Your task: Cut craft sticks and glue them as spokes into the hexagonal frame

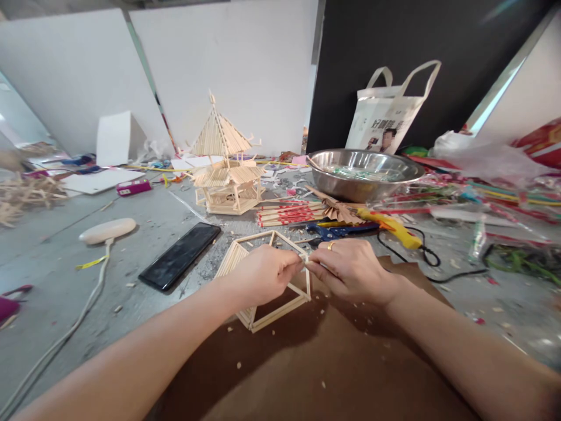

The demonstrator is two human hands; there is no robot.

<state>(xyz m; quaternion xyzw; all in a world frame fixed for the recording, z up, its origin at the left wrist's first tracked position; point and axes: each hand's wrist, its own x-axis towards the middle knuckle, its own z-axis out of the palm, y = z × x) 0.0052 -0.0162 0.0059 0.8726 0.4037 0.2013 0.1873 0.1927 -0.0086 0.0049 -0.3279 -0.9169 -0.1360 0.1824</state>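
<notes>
Low over a flat frame of pale wooden sticks (280, 305), my left hand (265, 272) and my right hand (350, 269) meet fingertip to fingertip. Both are pinched closed at the frame's right-hand corner. Whatever lies between the fingertips is too small and covered to make out. The frame has several sides, with a row of sticks filling its left part, and my left hand hides some of its middle. It rests partly on a brown sheet (280, 374) scattered with wood crumbs. Behind it stands a small pavilion model (228, 187) of the same sticks, with a pointed roof.
A black phone (179, 256) lies left of the frame, near a white corded device (107, 231). Beyond my right hand are a yellow-handled corded tool (390, 228), blue-handled pliers (335, 232), red-marked sticks (289, 213) and a metal basin (363, 181). Clutter spreads along the right.
</notes>
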